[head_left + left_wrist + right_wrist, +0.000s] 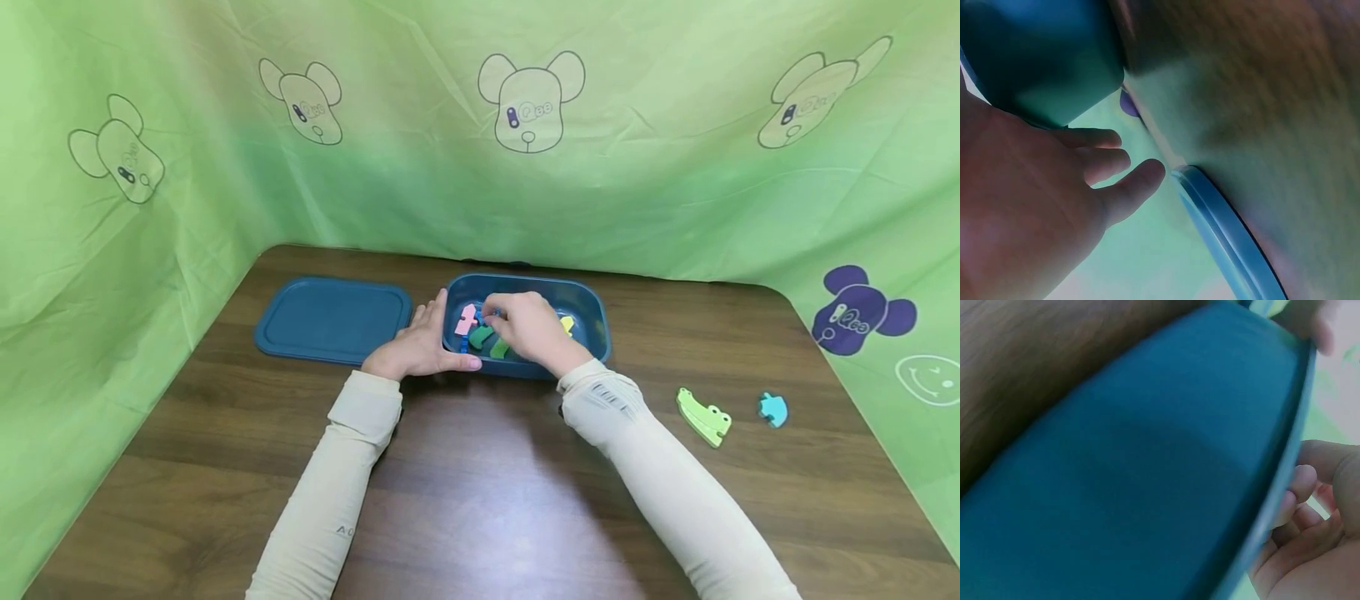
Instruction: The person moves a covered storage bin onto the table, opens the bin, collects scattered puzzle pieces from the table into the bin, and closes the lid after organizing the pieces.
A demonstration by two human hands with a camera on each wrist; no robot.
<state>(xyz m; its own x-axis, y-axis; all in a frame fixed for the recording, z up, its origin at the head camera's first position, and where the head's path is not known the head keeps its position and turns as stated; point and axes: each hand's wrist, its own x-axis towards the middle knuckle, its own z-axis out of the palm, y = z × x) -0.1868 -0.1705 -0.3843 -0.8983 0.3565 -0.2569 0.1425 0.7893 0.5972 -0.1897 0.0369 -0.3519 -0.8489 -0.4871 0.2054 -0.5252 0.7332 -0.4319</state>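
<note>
A dark blue plastic box (606, 329) stands toward the back of the table, holding several coloured pieces. Among them are a pink piece (467, 319), a dark green piece (480, 337), a light green piece (498, 349) and a yellow piece (567, 323). My left hand (420, 343) rests at the box's left front corner, fingers extended along its side and thumb by the front rim. My right hand (531, 330) reaches over the front rim into the box, fingers bent. Blue bits show beside those fingertips; I cannot tell whether they are held.
Left of the box lies its flat blue lid (333, 321). A light green crocodile-shaped piece (705, 417) and a small light blue piece (772, 409) lie on the wooden table (465, 483) at the right. A green printed curtain (420, 192) hangs behind the table and along its sides.
</note>
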